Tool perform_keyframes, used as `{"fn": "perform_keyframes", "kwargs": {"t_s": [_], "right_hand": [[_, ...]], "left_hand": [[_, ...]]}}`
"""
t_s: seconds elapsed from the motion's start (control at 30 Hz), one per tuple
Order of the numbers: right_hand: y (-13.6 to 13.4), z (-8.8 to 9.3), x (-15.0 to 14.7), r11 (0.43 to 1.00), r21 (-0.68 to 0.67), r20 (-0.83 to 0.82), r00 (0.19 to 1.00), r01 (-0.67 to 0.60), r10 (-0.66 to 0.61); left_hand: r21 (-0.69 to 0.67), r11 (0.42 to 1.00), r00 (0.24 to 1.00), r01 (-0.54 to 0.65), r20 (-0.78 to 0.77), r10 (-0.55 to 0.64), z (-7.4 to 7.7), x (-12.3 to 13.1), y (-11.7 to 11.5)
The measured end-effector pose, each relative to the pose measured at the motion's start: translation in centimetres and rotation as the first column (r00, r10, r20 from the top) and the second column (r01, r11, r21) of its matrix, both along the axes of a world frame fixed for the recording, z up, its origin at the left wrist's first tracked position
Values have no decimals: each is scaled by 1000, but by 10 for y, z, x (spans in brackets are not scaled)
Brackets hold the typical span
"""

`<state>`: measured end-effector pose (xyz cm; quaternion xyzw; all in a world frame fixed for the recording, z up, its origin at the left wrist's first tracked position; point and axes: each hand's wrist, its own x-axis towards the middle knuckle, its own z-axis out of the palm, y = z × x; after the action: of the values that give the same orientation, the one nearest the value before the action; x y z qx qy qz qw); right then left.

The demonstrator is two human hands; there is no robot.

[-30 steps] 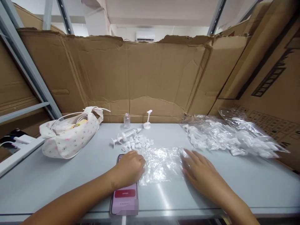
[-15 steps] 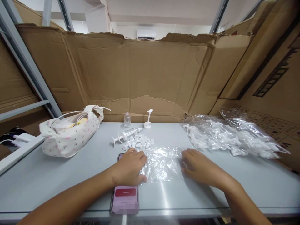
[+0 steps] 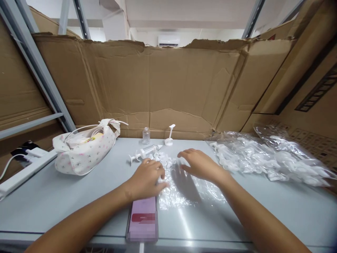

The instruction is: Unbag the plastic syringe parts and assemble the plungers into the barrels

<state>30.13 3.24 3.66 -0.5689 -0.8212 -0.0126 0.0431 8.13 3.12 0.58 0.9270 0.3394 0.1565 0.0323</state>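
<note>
A clear plastic bag [image 3: 181,196] lies flat on the grey table. My left hand [image 3: 149,179] is over the bag's left edge and the top of a phone [image 3: 143,221], fingers loosely spread and holding nothing. Above the bag's far side, my right hand [image 3: 197,163] hovers with fingers apart, near a pile of small white plastic caps [image 3: 165,160]. Behind the pile lies a clear syringe [image 3: 146,151] with white ends. A clear ribbed bottle [image 3: 146,136] and a white plunger-like piece on a round base [image 3: 170,137] stand farther back.
Clear bags of white plastic parts [image 3: 252,154] lie at the right. A white patterned pouch [image 3: 84,153] and a power strip [image 3: 26,172] are at the left. A tall cardboard sheet [image 3: 168,80] closes off the back, with metal shelf posts [image 3: 42,66] at the side.
My right hand has left the bag's right edge and moved left and forward toward the caps. My left hand has lifted slightly. The view has shifted a little.
</note>
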Motion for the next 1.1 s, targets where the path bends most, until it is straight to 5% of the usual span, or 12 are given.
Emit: {"fn": "perform_keyframes", "kwargs": {"t_s": [0.17,0.27,0.37,0.5,0.63,0.73,0.8,0.9,1.0,1.1], "right_hand": [[8,-3,-20,994,95,-35,997,-59,63],[11,-17,-26,980,193,-120,989,-57,81],[14,-34,-26,957,288,-167,981,-46,98],[17,-48,-22,913,405,-208,968,-43,138],[19,-50,-20,826,561,-209,956,-54,204],[18,-48,-23,725,683,-140,957,-92,253],[15,-47,-26,652,745,-55,960,-142,273],[10,-46,-31,601,773,33,959,-203,281],[4,-43,-32,611,767,-4,951,-195,309],[-2,-37,-29,699,706,-214,908,-111,360]], "left_hand": [[229,933,960,-277,110,258,3,-23,40],[71,936,938,-344,61,340,-4,-38,63],[-64,936,935,-347,58,351,-13,-44,76],[-30,936,925,-350,145,351,-17,-45,82],[135,936,931,-325,218,292,-11,-45,77],[353,913,968,-205,214,134,-1,-40,63],[511,856,985,-83,170,-6,4,-34,50],[721,692,983,34,99,-152,7,-22,31],[847,528,982,55,51,-184,4,-16,20],[905,426,987,6,62,-146,-2,-19,13]]}}
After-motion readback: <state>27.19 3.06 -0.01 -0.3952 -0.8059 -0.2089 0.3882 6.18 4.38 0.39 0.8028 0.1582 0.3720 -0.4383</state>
